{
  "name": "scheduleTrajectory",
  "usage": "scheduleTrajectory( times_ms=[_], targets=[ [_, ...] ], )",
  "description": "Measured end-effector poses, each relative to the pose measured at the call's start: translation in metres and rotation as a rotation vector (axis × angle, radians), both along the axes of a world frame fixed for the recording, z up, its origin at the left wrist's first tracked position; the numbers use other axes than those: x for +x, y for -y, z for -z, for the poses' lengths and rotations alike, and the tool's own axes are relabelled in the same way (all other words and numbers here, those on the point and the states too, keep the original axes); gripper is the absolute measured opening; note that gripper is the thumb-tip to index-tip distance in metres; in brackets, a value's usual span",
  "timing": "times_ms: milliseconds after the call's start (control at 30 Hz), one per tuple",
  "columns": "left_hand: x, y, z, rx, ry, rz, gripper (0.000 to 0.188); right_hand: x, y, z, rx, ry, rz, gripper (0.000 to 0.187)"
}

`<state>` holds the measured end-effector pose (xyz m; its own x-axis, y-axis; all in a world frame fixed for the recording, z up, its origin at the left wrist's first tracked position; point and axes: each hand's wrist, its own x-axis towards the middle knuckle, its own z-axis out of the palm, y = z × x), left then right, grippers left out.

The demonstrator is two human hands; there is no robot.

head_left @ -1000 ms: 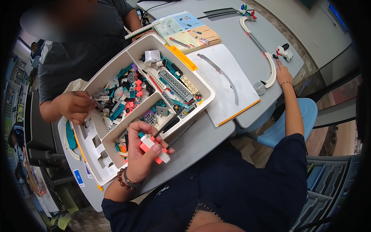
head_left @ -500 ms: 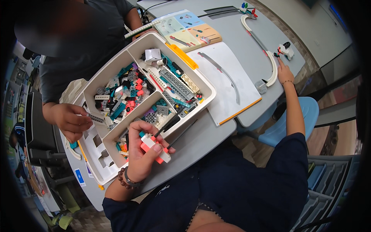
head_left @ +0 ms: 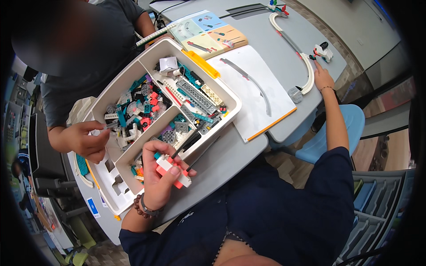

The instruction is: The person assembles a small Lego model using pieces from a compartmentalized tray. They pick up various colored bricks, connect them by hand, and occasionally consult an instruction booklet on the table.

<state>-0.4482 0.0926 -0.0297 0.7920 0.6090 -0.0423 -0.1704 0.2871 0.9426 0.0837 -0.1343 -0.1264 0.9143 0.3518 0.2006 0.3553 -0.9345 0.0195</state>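
My left hand [head_left: 156, 175] is closed around a small brick model [head_left: 172, 170] in white, coral and teal, with thin black rods sticking out of it. It is held above the near edge of the sorting box [head_left: 235, 104]. My right arm reaches far to the right, and my right hand [head_left: 323, 79] rests at the curved white track [head_left: 307, 79]. A stretched finger touches or nearly touches a small dark piece beside a white brick build [head_left: 323, 52]; the other fingers are partly hidden.
Across the box, another person's hand [head_left: 86, 141] pinches a small greyish piece. Loose bricks [head_left: 146, 104] fill the box's compartments. An open instruction booklet [head_left: 277, 95] lies right of the box, near the table's edge. A light blue chair [head_left: 341, 137] stands at the right.
The view has shifted slightly. The other person's hand has turned, and the long grey piece it held no longer shows plainly. My hands keep nearly the same places.
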Motion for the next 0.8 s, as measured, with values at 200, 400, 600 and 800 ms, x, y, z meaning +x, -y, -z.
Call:
scheduleTrajectory(
  times_ms=[200, 400, 600, 800],
  targets=[
    [-0.001, 0.001, 0.000, -0.009, -0.005, -0.024, 0.043, -0.001, -0.004, -0.001, -0.009, -0.005, 0.009, 0.042],
    [-0.003, -0.004, -0.001, -0.042, 0.047, 0.072, 0.037, 0.012, 0.007, 0.001, 0.261, 0.027, -0.027, 0.045],
    [-0.002, -0.002, 0.000, -0.033, 0.027, 0.035, 0.040, -0.057, -0.059, -0.093, 0.891, -0.217, -0.485, 0.034],
    [-0.003, -0.003, 0.000, -0.014, 0.047, 0.044, 0.038, -0.128, -0.178, -0.137, 0.595, -0.585, -0.723, 0.034]
  ],
)
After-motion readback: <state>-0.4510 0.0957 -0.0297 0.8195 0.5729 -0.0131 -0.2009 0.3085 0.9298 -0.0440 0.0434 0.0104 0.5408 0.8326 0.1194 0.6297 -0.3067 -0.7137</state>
